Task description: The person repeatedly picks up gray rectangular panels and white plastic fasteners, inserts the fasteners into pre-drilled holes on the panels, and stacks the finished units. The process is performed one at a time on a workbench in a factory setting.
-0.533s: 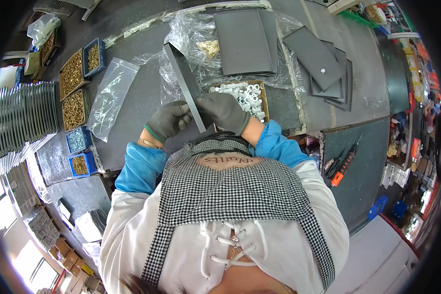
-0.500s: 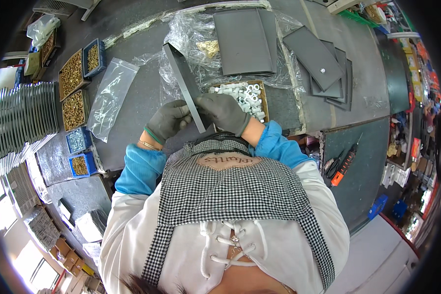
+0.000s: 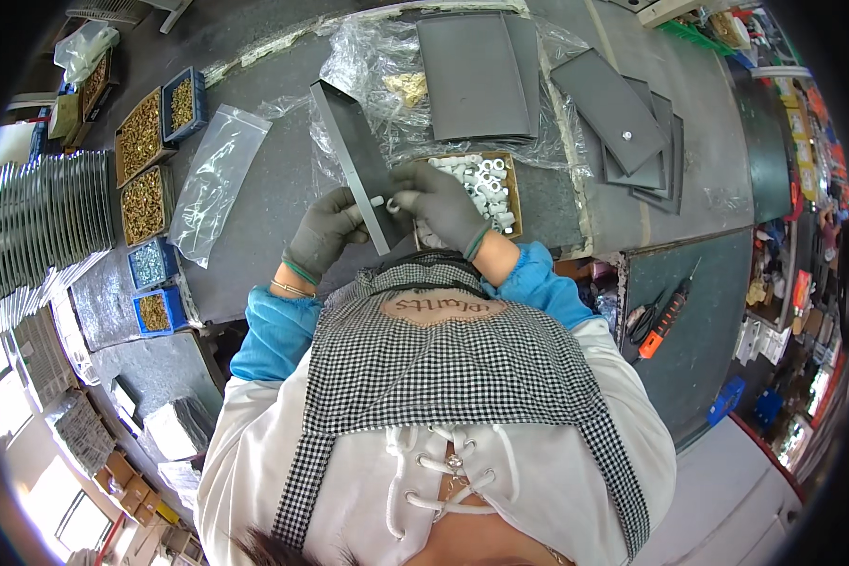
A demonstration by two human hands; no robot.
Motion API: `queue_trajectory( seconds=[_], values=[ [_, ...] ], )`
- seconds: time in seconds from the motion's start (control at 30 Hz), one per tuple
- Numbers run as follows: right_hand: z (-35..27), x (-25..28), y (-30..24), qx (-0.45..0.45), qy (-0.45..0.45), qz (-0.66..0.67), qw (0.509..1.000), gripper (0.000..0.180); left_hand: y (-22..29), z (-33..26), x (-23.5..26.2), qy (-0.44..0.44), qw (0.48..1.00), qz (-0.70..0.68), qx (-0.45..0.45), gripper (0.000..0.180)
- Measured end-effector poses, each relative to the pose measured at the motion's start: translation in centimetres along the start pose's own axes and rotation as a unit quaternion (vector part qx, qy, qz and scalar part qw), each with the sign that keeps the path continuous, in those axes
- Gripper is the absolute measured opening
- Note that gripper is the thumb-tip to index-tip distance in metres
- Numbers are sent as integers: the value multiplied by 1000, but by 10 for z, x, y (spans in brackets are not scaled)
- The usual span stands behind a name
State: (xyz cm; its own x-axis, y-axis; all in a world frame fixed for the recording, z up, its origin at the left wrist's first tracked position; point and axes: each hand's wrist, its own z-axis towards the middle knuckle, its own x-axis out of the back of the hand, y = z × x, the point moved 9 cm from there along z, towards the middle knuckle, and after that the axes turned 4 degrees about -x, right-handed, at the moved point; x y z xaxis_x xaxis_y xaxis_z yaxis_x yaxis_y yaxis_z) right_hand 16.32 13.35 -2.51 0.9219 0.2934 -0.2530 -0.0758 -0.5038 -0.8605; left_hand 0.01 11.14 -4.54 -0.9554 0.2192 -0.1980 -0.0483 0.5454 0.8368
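Observation:
A dark grey metal panel with a folded edge [image 3: 347, 158] stands tilted in front of me. My left hand [image 3: 325, 234], in a grey glove, is closed on its left side near the lower end. A short white plastic fitting [image 3: 377, 201] sticks out from the panel's right face. Just right of that fitting, my gloved right hand [image 3: 439, 206] pinches a small white plastic nut [image 3: 392, 204], a little apart from it. Beside this hand is a cardboard box [image 3: 514, 193] of white plastic fittings and nuts, partly hidden by the glove.
Flat grey panels [image 3: 476, 80] lie on clear plastic wrap at the back; another fanned stack [image 3: 608, 108] lies to the right. A clear plastic bag [image 3: 219, 179] and bins of brass parts [image 3: 141, 140] are on the left. An orange-handled tool [image 3: 665, 325] lies at right.
My right hand has drawn back slightly from the panel, and the white fitting and nut now show between them. My left hand has shifted slightly along the panel's edge.

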Motion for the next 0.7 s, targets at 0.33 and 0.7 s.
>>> queue_trajectory(
  seconds=[0.33, 0.7],
  values=[
    [10, -7, 6, -13, 40, 60, 997, 30, 2, 1, -2, -14, 1000, -5, -5, 41],
    [-14, -16, -31, 182, 35, -238, 953, 27, 9, -8, -4, 29, 1000, 8, -2, 36]
  ],
)
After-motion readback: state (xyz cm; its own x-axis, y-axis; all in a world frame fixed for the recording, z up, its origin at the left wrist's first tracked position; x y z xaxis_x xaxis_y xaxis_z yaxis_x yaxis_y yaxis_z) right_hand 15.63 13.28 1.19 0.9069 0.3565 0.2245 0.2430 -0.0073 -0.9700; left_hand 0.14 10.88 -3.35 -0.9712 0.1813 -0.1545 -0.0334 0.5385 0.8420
